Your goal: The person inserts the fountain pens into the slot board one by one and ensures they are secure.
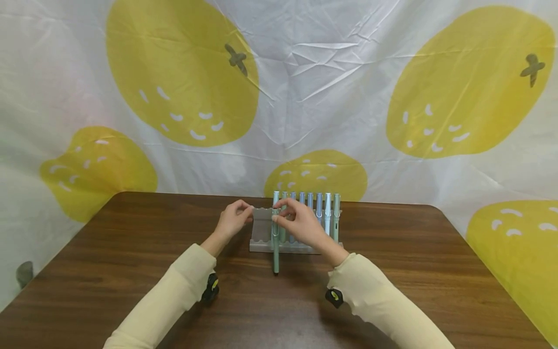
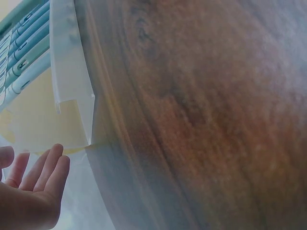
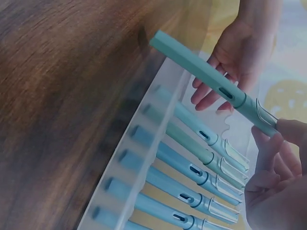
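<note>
My right hand [image 1: 302,223] pinches a green pen [image 1: 276,249] by its clip end between thumb and fingers. The pen's other end points down and towards me, in front of a clear pen rack [image 1: 261,248] with scalloped edges. In the right wrist view the held pen [image 3: 199,69] slants above the row, its silver clip by my fingertips. My left hand [image 1: 233,220] pinches the rack's upper left corner with thumb and index finger; its other fingers extend loosely in the left wrist view. Several blue and green pens [image 3: 187,165] lie side by side in the rack.
The rack stands on a brown wooden table [image 1: 174,232], near its far edge. Behind hangs a white cloth [image 1: 322,106] with large yellow fruit prints. The rack's left section shows bare clear plastic.
</note>
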`<state>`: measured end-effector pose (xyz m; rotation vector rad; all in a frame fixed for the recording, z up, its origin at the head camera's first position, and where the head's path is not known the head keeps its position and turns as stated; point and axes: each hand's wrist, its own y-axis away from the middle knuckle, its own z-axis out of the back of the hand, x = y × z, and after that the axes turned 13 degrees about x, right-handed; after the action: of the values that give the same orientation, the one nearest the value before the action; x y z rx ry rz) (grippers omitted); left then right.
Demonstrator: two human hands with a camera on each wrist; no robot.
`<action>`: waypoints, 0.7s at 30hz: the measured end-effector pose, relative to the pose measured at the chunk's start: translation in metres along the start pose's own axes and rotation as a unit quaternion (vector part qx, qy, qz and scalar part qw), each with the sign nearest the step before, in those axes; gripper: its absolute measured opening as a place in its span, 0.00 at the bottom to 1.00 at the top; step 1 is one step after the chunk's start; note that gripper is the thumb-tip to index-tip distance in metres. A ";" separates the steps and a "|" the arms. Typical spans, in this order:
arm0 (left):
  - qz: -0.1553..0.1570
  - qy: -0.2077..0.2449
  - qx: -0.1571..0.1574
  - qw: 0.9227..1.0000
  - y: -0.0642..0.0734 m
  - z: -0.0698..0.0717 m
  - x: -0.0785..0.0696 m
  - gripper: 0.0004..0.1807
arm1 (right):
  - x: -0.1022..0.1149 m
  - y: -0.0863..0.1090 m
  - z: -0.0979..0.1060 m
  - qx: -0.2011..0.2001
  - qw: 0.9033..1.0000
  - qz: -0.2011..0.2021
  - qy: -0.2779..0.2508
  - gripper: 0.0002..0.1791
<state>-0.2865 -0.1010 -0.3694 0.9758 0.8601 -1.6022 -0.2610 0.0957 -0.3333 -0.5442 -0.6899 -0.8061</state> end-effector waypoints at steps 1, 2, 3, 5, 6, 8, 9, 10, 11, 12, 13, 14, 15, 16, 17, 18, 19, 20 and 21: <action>-0.001 0.001 0.000 1.000 0.000 0.000 0.000 0.14 | 0.001 0.000 0.000 -0.005 1.000 0.002 0.002 0.15; 0.000 0.001 -0.001 1.000 0.000 0.000 0.000 0.14 | 0.002 -0.001 0.000 -0.011 1.000 0.004 0.004 0.15; -0.001 0.001 -0.002 1.000 0.000 0.000 0.000 0.14 | 0.002 -0.001 0.000 -0.017 1.000 0.007 0.005 0.15; -0.002 -0.001 -0.004 1.000 0.000 -0.001 0.000 0.14 | 0.004 -0.003 -0.001 -0.030 0.999 0.014 0.010 0.14; -0.002 -0.001 -0.005 1.000 -0.001 -0.001 0.001 0.14 | 0.004 -0.004 -0.001 -0.037 0.999 0.018 0.014 0.14; -0.001 -0.002 -0.005 1.000 -0.001 -0.001 0.001 0.14 | 0.004 -0.005 0.000 -0.050 0.998 0.025 0.021 0.12; 0.000 -0.001 -0.005 1.000 -0.001 -0.001 0.001 0.14 | 0.005 -0.006 0.000 -0.056 0.998 0.027 0.023 0.12; 0.000 -0.001 -0.005 1.000 -0.001 -0.001 0.001 0.14 | 0.004 -0.007 0.000 -0.061 0.997 0.030 0.023 0.12; -0.002 -0.002 -0.005 1.000 -0.001 -0.001 0.000 0.14 | 0.004 -0.008 0.000 -0.066 0.997 0.033 0.023 0.12; -0.002 -0.002 -0.005 1.000 0.000 -0.001 0.000 0.14 | 0.005 -0.009 0.001 -0.073 0.996 0.035 0.025 0.12; -0.002 -0.001 -0.005 1.000 -0.001 -0.001 0.000 0.13 | 0.005 -0.010 0.001 -0.079 0.996 0.038 0.025 0.12; -0.003 0.000 -0.005 1.000 -0.001 -0.001 0.000 0.13 | 0.005 -0.010 0.002 -0.085 0.995 0.042 0.025 0.13; -0.002 0.002 -0.006 1.000 -0.001 -0.001 0.000 0.13 | 0.006 -0.011 0.003 -0.092 0.994 0.046 0.026 0.13; -0.002 0.003 -0.007 1.000 -0.001 -0.001 0.000 0.13 | 0.006 -0.012 0.003 -0.100 0.993 0.051 0.027 0.13; -0.003 0.003 -0.007 1.000 -0.001 -0.001 0.000 0.13 | 0.006 -0.013 0.004 -0.108 0.992 0.057 0.029 0.13; -0.002 0.003 -0.007 1.000 -0.002 -0.001 0.000 0.12 | 0.007 -0.013 0.004 -0.115 0.991 0.062 0.029 0.13; 0.000 0.003 -0.008 1.000 -0.002 -0.001 0.000 0.12 | 0.007 -0.014 0.005 -0.122 0.990 0.066 0.028 0.13; -0.001 0.002 -0.008 1.000 -0.002 -0.001 0.000 0.12 | 0.007 -0.015 0.005 -0.127 0.989 0.071 0.027 0.13; -0.001 0.001 -0.009 1.000 -0.001 -0.001 0.000 0.12 | 0.007 -0.015 0.005 -0.131 0.988 0.074 0.024 0.13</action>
<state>-0.2876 -0.0998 -0.3698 0.9651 0.8754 -1.5930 -0.2711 0.0864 -0.3221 -0.8011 -0.4961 -0.7722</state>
